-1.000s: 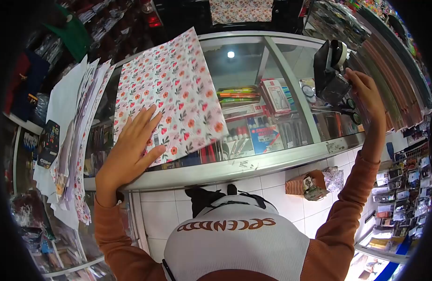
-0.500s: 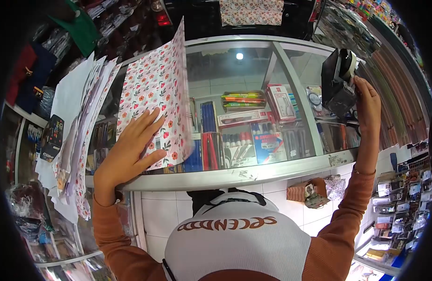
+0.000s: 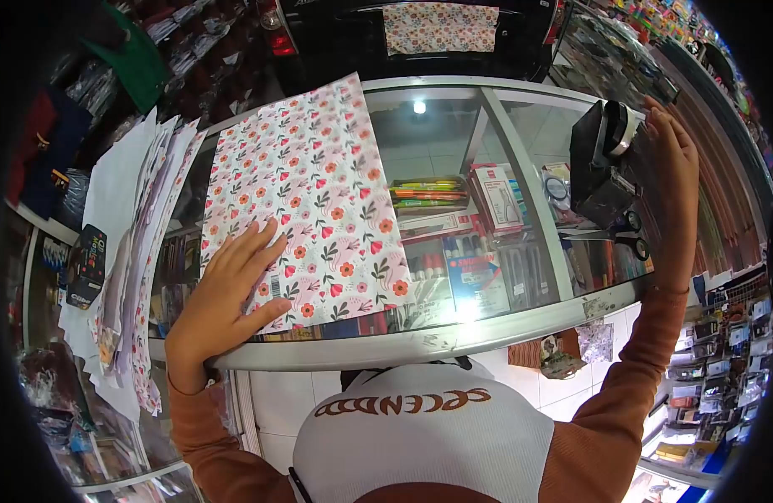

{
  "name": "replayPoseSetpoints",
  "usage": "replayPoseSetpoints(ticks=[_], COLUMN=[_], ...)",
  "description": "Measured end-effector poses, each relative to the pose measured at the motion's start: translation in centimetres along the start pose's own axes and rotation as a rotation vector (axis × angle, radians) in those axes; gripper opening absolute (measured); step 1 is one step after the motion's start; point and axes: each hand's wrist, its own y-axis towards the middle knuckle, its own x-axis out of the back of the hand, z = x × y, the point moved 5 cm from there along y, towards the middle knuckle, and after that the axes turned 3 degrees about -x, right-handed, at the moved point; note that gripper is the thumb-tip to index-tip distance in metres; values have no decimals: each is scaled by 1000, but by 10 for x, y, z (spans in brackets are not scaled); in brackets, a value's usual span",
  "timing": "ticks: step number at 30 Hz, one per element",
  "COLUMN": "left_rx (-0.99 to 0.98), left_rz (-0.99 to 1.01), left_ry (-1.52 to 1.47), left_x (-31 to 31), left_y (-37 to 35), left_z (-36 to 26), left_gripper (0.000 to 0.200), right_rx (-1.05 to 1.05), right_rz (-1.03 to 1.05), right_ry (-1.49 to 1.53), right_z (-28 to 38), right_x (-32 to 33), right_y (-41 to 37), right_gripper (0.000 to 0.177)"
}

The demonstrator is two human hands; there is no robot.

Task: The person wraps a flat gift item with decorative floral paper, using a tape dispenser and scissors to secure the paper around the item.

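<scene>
The left hand (image 3: pixel 227 293) lies flat in the lower left of the frame, its grip spread wide, palm and fingers pressing the near left corner of a white paper sheet printed with red and pink flowers (image 3: pixel 319 193). This sheet rests on the glass-topped bench (image 3: pixel 453 335), with its far corner reaching toward the upper middle of the frame. At the right side, the right hand (image 3: pixel 676 159) is raised against a black plastic tape dispenser (image 3: pixel 600 168) that stands on the glass; its fingers reach to the white tape roll (image 3: pixel 617 126) on top. I cannot tell if this grip pinches the tape end or only touches the roll, because the dispenser hides the fingertips. Black-handled scissors (image 3: pixel 630 230) lie just beside the dispenser, toward the bench edge. A pile of loose paper sheets (image 3: pixel 143 218) hangs over the bench at the far left. In my judgement the risk is on the paper: it is held at one corner only, so a pull or a draught may lift the free side, or the smooth glass may let it slide. The dispenser may also tip or shift toward the scissors if the tape is pulled sideways.
</scene>
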Motion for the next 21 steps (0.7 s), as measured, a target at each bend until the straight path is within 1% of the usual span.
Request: replayPoseSetpoints(ticks=[3, 5, 8, 11, 14, 17, 18, 21], left_rx=[0, -6, 5, -7, -111, -47, -28, -21], left_rz=[4, 0, 8, -5, -39, -28, -55, -19], left_ry=[4, -1, -8, -14, -12, 32, 11, -36], left_x=[1, 1, 1, 0, -5, -6, 3, 10], left_y=[1, 1, 2, 1, -10, -6, -1, 8], left_z=[-1, 0, 0, 1, 16, 15, 2, -2], left_gripper=[67, 66, 66, 64, 62, 62, 62, 62], right_rx=[-54, -58, -59, 28, -50, -146, -140, -115], right_rz=[93, 95, 98, 94, 99, 67, 90, 142], right_ry=[-5, -15, -106, -247, -175, -64, -50, -38], right_z=[0, 8, 14, 18, 26, 25, 24, 20], right_x=[-2, -10, -11, -9, -8, -5, -4, -4], right_y=[7, 1, -1, 5, -4, -4, -4, -9], right_gripper=[29, 27, 27, 30, 30, 31, 31, 32])
